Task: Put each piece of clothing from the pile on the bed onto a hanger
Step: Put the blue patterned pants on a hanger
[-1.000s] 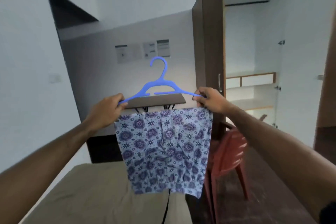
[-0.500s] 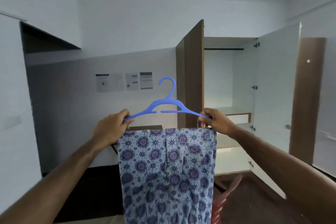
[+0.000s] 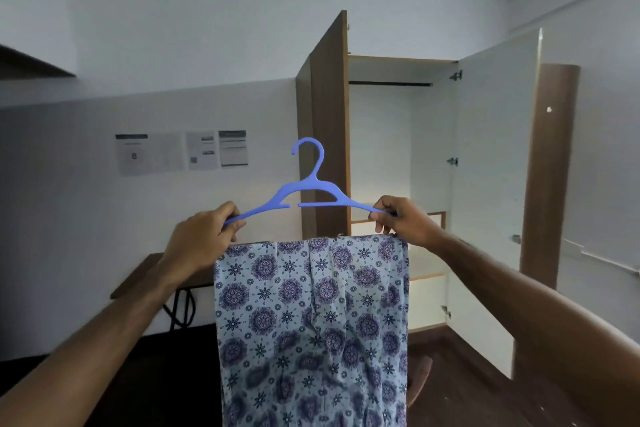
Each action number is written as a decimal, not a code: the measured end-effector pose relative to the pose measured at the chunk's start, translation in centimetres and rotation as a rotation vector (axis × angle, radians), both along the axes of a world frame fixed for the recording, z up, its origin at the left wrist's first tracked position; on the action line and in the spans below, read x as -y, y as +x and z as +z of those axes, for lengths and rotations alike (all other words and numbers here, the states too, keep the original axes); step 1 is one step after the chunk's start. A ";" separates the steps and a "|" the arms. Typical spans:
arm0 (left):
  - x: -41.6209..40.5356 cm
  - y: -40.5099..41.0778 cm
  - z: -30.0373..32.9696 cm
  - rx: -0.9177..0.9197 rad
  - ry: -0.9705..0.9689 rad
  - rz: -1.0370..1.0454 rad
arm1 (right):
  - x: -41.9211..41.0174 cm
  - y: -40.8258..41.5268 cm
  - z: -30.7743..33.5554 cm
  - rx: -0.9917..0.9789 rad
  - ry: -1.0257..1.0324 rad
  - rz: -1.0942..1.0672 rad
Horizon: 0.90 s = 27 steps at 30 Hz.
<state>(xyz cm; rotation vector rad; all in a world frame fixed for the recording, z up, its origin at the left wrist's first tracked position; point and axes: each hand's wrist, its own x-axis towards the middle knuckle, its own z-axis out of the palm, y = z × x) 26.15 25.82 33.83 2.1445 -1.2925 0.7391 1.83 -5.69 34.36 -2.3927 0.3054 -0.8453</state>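
— Where's the cloth (image 3: 311,329)?
— Draped over the hanger (image 3: 309,199), held up before the open wardrobe (image 3: 491,163).
— And the hands?
— Left hand (image 3: 201,241) grips one end, right hand (image 3: 405,220) pinches the other.

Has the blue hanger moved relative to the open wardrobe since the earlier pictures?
Yes. The blue hanger has shifted right: its right tip, once left of the wardrobe door's edge, now lies in front of the wardrobe opening.

Patterned garment (image 3: 311,329) cut off at bottom edge; hanger (image 3: 308,198) tips hidden inside both grips.
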 end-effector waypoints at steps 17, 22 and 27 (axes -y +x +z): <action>41.1 8.6 3.3 0.125 -0.095 -0.117 | 37.9 6.4 2.1 0.130 0.029 -0.158; 54.0 10.4 3.3 0.217 -0.012 -0.058 | 50.2 9.6 2.4 0.095 0.022 -0.138; 66.2 12.3 4.1 0.292 -0.069 -0.024 | 63.3 14.0 4.1 0.099 0.030 -0.107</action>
